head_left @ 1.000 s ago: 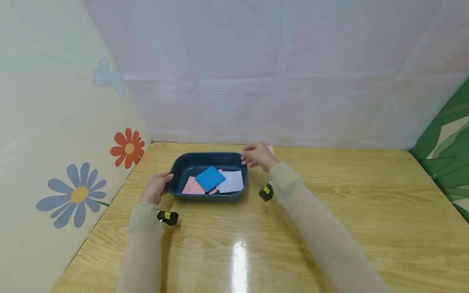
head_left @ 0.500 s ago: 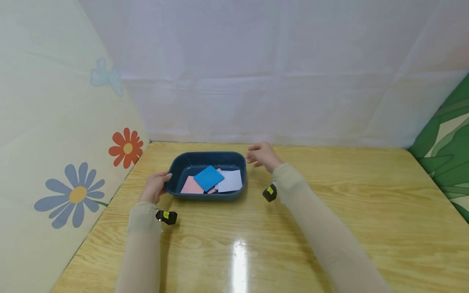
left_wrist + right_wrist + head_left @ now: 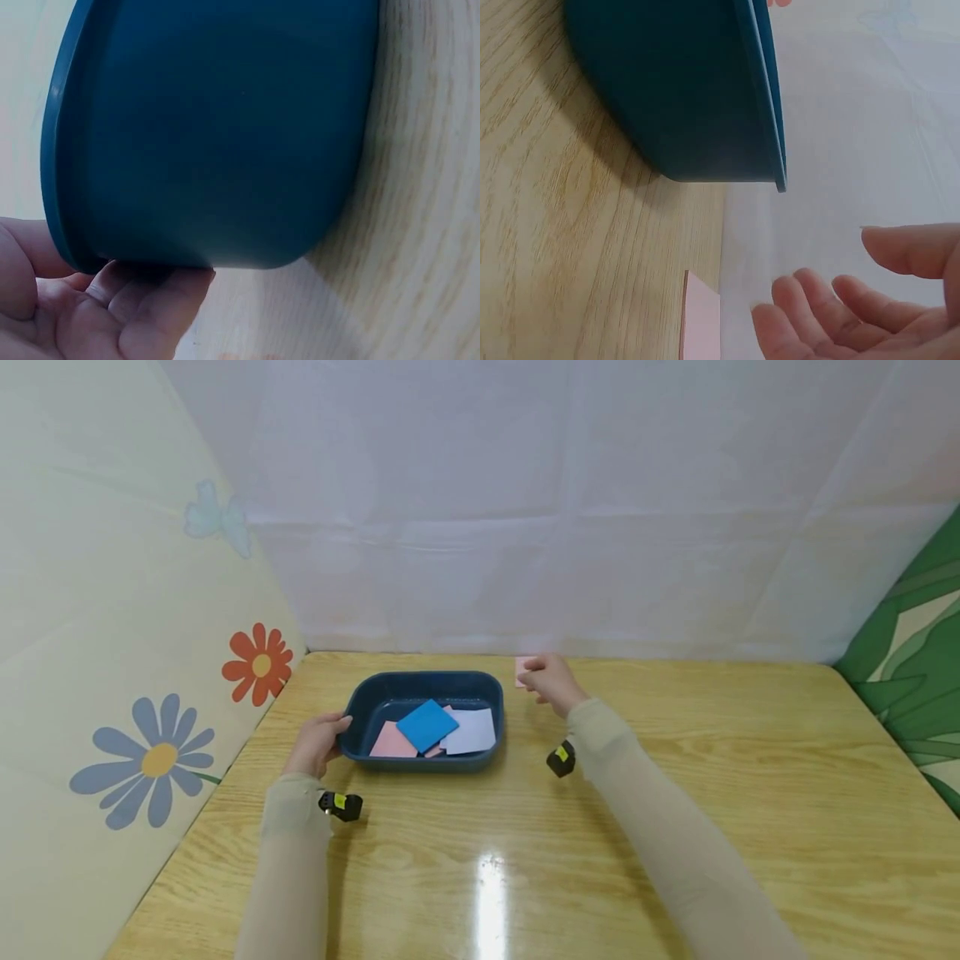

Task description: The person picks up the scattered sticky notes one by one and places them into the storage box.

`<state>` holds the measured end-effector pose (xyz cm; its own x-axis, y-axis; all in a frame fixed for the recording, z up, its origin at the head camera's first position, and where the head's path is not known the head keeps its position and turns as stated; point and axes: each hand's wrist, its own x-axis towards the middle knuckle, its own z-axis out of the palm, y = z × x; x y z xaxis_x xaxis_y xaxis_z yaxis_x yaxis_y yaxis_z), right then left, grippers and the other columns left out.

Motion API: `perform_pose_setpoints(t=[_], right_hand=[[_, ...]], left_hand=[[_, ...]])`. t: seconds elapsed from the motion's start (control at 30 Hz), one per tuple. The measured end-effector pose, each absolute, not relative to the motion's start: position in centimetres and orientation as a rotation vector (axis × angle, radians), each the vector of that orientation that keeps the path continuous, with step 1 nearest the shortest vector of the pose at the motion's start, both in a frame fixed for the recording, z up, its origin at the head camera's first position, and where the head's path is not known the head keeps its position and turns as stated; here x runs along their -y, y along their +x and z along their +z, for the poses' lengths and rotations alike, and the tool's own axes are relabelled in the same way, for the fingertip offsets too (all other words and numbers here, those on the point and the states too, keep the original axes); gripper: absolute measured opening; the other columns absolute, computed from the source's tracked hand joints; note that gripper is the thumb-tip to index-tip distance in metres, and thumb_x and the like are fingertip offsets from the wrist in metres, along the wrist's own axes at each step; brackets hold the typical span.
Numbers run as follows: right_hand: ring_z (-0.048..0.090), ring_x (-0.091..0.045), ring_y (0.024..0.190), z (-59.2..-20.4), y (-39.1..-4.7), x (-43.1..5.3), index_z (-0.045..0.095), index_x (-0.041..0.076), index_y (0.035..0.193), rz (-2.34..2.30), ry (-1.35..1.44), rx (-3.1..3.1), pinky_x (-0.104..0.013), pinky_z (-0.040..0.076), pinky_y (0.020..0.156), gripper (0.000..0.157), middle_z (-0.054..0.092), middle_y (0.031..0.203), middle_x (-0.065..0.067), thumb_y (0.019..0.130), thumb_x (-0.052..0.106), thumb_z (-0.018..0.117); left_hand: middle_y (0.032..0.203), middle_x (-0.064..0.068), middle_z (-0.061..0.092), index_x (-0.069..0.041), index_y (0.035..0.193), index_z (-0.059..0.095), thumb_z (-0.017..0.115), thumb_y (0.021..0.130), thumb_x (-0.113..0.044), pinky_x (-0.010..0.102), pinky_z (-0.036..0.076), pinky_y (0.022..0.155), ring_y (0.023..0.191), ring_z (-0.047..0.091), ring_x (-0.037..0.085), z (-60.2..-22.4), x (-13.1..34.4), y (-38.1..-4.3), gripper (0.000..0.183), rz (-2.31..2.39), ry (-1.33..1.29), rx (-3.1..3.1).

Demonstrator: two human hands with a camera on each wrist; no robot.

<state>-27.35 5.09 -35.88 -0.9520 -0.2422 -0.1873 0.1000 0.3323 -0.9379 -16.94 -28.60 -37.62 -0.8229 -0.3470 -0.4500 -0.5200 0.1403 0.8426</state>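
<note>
A dark blue plastic basin (image 3: 422,765) stands on the table, left of centre. My left hand (image 3: 313,743) grips its left end, thumb over the rim and fingers against the outer wall, as the left wrist view (image 3: 105,315) shows. Inside lie a blue square (image 3: 427,725), a white square (image 3: 472,732) and a pink square (image 3: 393,742), partly overlapping. Past the basin's right end, my right hand (image 3: 553,683) hovers with thumb and fingers apart, holding nothing. Beside its fingertips a pink piece (image 3: 522,670) lies at the table's back edge, partly hidden by the hand.
The wooden table (image 3: 720,777) meets a white cloth backdrop (image 3: 570,527) along its back edge. A flower-printed cloth (image 3: 82,610) closes the left side, and a green leaf print (image 3: 915,668) the right. A small black camera (image 3: 562,759) juts from the right wrist.
My right hand has drawn right from the basin's right rim. The pink piece, earlier glimpsed right of the hand and then hidden, now shows left of it. My left hand keeps its grip.
</note>
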Motion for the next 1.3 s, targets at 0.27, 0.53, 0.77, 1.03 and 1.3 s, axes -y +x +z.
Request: perform_pose_setpoints(t=[0.27, 0.53, 0.77, 1.03, 1.3], right_hand=[[0.045, -0.037, 0.123, -36.2, -27.7, -5.5, 0.041, -0.013, 0.137, -1.607, -0.091, -2.363, -0.047, 0.042, 0.101, 0.048, 0.045, 0.137, -0.028, 0.095, 0.004, 0.057], [0.035, -0.04, 0.133, -36.7, -28.0, -5.8, 0.035, -0.014, 0.141, -1.571, -0.109, -2.395, -0.045, 0.033, 0.11, 0.055, 0.037, 0.144, -0.031, 0.094, 0.003, 0.059], [0.025, -0.041, 0.139, -36.9, -28.0, -6.1, 0.027, -0.014, 0.145, -1.587, -0.091, -2.376, -0.046, 0.027, 0.113, 0.063, 0.027, 0.151, -0.03, 0.093, 0.001, 0.059], [0.025, -0.041, 0.139, -37.7, -28.7, -6.1, 0.025, -0.013, 0.146, -1.512, -0.108, -2.398, -0.047, 0.026, 0.114, 0.069, 0.025, 0.153, -0.029, 0.089, 0.0, 0.062], [0.025, -0.041, 0.139, -38.2, -29.6, -5.7, 0.024, -0.014, 0.146, -1.296, -0.212, -2.489, -0.045, 0.024, 0.115, 0.075, 0.026, 0.152, -0.03, 0.087, 0.005, 0.065]], left_hand=[[0.144, 0.025, 0.041, 0.005, 0.147, 0.033, 0.041, 0.106, -0.02, 0.041, 0.041, 0.105, 0.106, 0.053, 0.025, -37.6, 28.7, -16.9, 0.049, 1.757, -0.854, -2.265], [0.146, 0.024, 0.04, 0.005, 0.148, 0.033, 0.041, 0.106, -0.02, 0.041, 0.04, 0.106, 0.11, 0.052, 0.027, -37.7, 28.8, -17.0, 0.049, 1.768, -0.864, -2.258], [0.146, 0.025, 0.04, 0.005, 0.148, 0.033, 0.041, 0.106, -0.02, 0.041, 0.04, 0.106, 0.11, 0.053, 0.027, -37.7, 28.6, -17.0, 0.049, 1.776, -0.859, -2.262], [0.145, 0.025, 0.041, 0.005, 0.147, 0.033, 0.041, 0.106, -0.019, 0.04, 0.041, 0.105, 0.108, 0.053, 0.026, -38.0, 28.6, -17.0, 0.049, 1.793, -0.871, -2.259], [0.146, 0.025, 0.04, 0.005, 0.147, 0.033, 0.042, 0.105, -0.018, 0.042, 0.04, 0.106, 0.111, 0.051, 0.027, -37.9, 28.6, -17.0, 0.049, 1.798, -0.891, -2.251]])
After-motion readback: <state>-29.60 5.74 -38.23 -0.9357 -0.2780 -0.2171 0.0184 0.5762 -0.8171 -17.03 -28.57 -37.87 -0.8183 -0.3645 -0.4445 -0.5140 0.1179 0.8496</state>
